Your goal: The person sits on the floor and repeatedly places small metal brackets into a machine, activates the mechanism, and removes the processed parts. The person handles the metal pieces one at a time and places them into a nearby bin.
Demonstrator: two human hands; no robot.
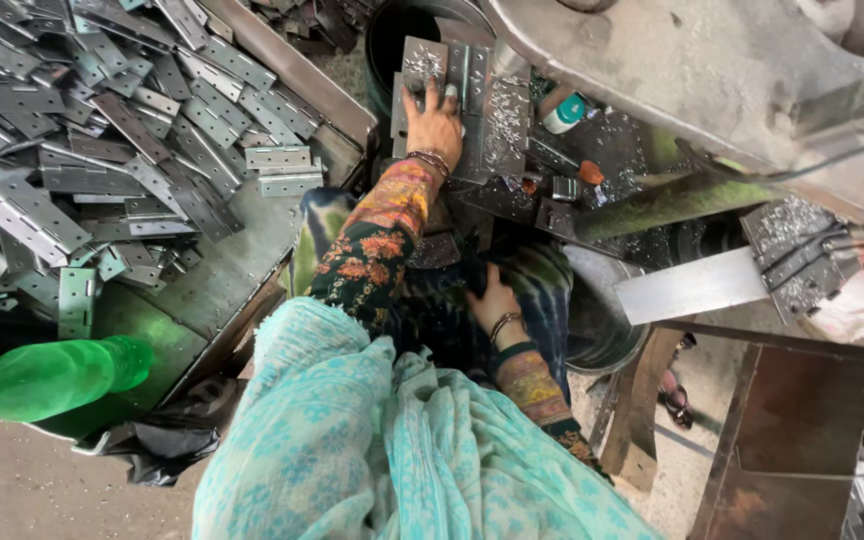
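The left hand (435, 122) lies flat, fingers spread, on hinge plates (462, 100) at the bench's (592, 170) near edge. The right hand (493, 300) rests low; its fingers are hidden. Loose hinges (102, 130) fill the tray (282, 60).

A green plastic bottle (57, 378) with blue cap lies lower left.

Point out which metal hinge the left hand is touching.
The left hand presses the opened hinge on the machine bed, dusted with metal shavings. The other hinges lie heaped on the tray, untouched.
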